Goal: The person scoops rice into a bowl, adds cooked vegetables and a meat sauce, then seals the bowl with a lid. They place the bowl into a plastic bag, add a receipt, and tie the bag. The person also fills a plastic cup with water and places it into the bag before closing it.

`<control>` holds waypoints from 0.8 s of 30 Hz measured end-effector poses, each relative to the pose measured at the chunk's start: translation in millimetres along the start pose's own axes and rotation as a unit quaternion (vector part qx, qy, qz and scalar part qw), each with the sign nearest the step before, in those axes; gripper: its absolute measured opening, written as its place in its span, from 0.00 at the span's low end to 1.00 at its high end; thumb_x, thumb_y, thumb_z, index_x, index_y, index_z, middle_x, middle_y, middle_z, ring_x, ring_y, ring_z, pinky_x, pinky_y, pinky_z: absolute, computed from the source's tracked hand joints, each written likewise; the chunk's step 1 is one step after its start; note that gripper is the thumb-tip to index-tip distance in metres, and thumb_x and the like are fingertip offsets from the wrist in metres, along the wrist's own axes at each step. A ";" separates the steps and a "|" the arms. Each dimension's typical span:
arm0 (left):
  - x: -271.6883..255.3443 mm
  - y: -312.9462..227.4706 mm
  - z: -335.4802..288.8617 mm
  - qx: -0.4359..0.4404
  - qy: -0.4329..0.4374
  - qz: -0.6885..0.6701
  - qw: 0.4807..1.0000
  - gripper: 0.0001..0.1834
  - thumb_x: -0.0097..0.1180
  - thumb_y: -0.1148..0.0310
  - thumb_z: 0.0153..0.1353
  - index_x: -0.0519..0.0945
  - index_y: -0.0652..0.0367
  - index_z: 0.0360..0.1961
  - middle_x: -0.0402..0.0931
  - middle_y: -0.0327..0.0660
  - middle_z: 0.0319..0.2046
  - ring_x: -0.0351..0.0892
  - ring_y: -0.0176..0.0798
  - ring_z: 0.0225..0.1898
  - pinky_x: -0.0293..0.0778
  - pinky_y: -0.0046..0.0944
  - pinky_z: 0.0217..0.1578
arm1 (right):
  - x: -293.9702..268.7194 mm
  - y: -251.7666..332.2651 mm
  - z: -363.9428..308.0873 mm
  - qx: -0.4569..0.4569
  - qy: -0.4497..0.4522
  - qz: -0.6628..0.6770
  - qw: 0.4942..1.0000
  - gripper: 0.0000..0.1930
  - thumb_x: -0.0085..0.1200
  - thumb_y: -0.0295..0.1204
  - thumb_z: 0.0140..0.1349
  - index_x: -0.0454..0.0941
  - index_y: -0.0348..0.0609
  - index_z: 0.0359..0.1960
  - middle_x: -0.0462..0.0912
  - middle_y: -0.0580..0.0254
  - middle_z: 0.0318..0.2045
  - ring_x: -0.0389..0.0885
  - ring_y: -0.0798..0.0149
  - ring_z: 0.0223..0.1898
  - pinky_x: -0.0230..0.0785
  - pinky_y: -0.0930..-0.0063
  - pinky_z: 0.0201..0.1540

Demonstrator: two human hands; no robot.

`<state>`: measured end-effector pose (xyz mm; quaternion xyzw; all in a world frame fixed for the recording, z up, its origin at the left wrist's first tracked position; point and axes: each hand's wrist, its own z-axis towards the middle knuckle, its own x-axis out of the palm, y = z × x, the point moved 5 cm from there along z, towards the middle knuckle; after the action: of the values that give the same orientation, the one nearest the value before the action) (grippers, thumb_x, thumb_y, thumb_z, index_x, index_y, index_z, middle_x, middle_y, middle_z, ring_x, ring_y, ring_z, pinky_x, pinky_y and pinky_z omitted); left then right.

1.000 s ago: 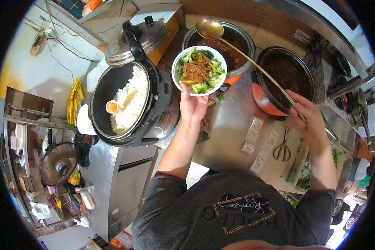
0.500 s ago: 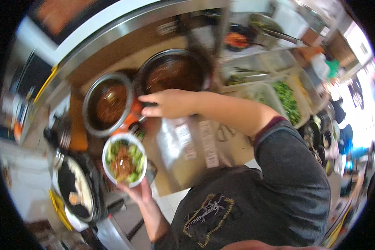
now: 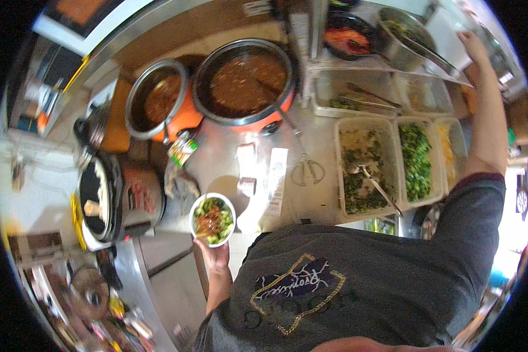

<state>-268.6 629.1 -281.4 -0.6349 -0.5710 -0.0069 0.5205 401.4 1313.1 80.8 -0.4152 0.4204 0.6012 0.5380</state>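
Observation:
My left hand [image 3: 215, 253] holds a white bowl [image 3: 233, 206] from below, over the counter's near edge. In the bowl lie green chopped vegetables topped with brown saucy food [image 3: 211, 223]. Far to the right, my right arm stretches out past the food tubs. My right hand [image 3: 473, 47] is there beside a white upright surface [image 3: 449, 32], close to the metal pot [image 3: 408, 38] and its long handle. Its fingers are small and partly hidden, so their grip does not show clearly.
Two orange cookers [image 3: 240, 122] of brown stew stand at the back, a ladle [image 3: 284, 117] in the larger one. Clear tubs [image 3: 338, 170] hold greens and tongs. Scissors [image 3: 307, 171] and paper slips [image 3: 277, 176] lie on the counter. A rice cooker [image 3: 138, 196] stands left.
My right hand has swung from beside the two cookers to the far back right. The bowl in my left hand has moved away from the smaller cooker. The whole view has shifted.

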 end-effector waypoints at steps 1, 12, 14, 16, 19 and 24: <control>0.2 3.9 1.5 -0.018 0.003 -0.077 0.997 0.39 0.45 0.36 0.58 0.61 0.45 0.65 0.62 0.37 0.64 0.61 0.44 0.64 0.60 0.48 0.63 | 13.6 -19.1 14.4 -0.011 0.035 0.008 0.999 0.20 0.50 0.48 0.63 0.78 0.43 0.42 0.81 0.58 0.32 0.78 0.62 0.35 0.68 0.69 0.41; 3.8 11.2 14.1 0.008 0.023 -0.055 0.998 0.36 0.37 0.39 0.64 0.57 0.50 0.67 0.58 0.40 0.66 0.57 0.46 0.66 0.57 0.51 0.64 | 79.4 -42.4 29.6 -0.019 0.015 -0.006 1.000 0.15 0.55 0.39 0.59 0.78 0.43 0.42 0.79 0.60 0.33 0.77 0.65 0.34 0.70 0.71 0.39; -10.6 15.2 19.1 0.002 -0.025 -0.051 0.998 0.36 0.35 0.40 0.65 0.57 0.52 0.67 0.58 0.40 0.66 0.57 0.46 0.66 0.55 0.50 0.65 | 80.6 -24.2 18.0 -0.038 -0.013 0.007 0.999 0.15 0.56 0.37 0.58 0.77 0.43 0.43 0.79 0.60 0.34 0.78 0.65 0.35 0.70 0.71 0.39; -22.9 20.2 27.4 -0.005 -0.057 -0.055 0.997 0.35 0.35 0.41 0.66 0.57 0.53 0.67 0.60 0.41 0.65 0.58 0.45 0.65 0.55 0.50 0.65 | 73.4 -6.0 -2.6 -0.047 -0.063 0.030 0.996 0.14 0.56 0.36 0.57 0.77 0.43 0.43 0.79 0.60 0.35 0.78 0.65 0.35 0.71 0.72 0.39; -38.3 20.2 42.1 -0.004 -0.071 -0.024 0.997 0.38 0.37 0.41 0.66 0.58 0.59 0.65 0.62 0.45 0.63 0.60 0.45 0.64 0.55 0.48 0.65 | 55.6 23.6 -63.9 -0.053 -0.167 0.098 0.980 0.14 0.57 0.33 0.57 0.77 0.44 0.44 0.79 0.61 0.37 0.78 0.65 0.36 0.71 0.72 0.39; -63.3 -7.4 62.7 0.028 -0.155 0.122 0.980 0.51 0.26 0.29 0.61 0.55 0.68 0.66 0.62 0.49 0.62 0.58 0.48 0.65 0.53 0.46 0.64 | 71.8 148.7 -227.8 -0.090 -0.231 0.332 0.910 0.15 0.59 0.29 0.55 0.76 0.44 0.45 0.78 0.61 0.39 0.78 0.64 0.37 0.72 0.72 0.40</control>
<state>-332.8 624.2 -343.4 -0.6785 -0.5625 0.1713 0.4402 258.5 1107.6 -47.6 -0.1476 0.3417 0.8597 0.3499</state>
